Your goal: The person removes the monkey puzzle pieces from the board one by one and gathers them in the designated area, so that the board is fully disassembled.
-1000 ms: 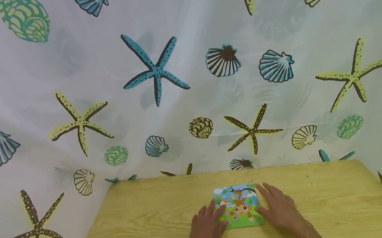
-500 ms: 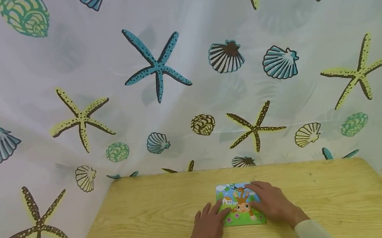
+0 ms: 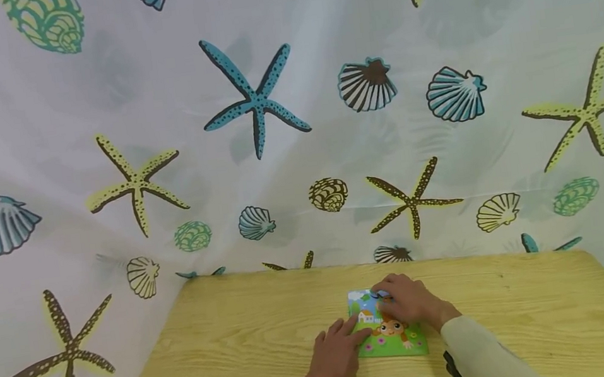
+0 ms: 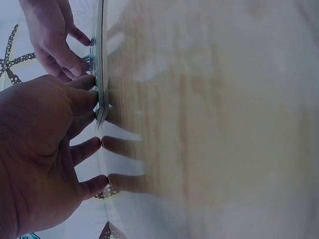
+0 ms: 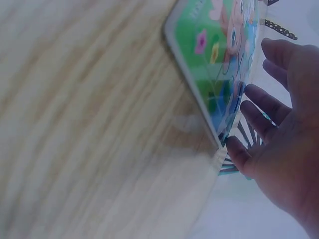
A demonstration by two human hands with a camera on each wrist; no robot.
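A square, thin picture puzzle (image 3: 386, 347) with a cartoon monkey, a house and flowers lies flat on the table. Curved seams cross its picture in the right wrist view. My left hand (image 3: 333, 359) rests at its left side, thumb and forefinger over the edge and other fingertips on the wood in the left wrist view. From the right, my right hand (image 3: 408, 302) reaches over the puzzle's upper right part, hiding the monkey's body and tail. Its loosely bent fingertips (image 5: 253, 92) are right at the picture surface, with no lifted piece showing between them.
The pale wooden table (image 3: 230, 338) extends to both sides of the puzzle. A white curtain (image 3: 296, 227) printed with starfish and shells encloses its back and sides. A dark strap-like item (image 3: 453, 367) sits beside the right sleeve (image 3: 483, 349).
My right hand has moved left from the puzzle's right edge onto its upper right part. My left hand stays at the left edge. The head view has shifted slightly.
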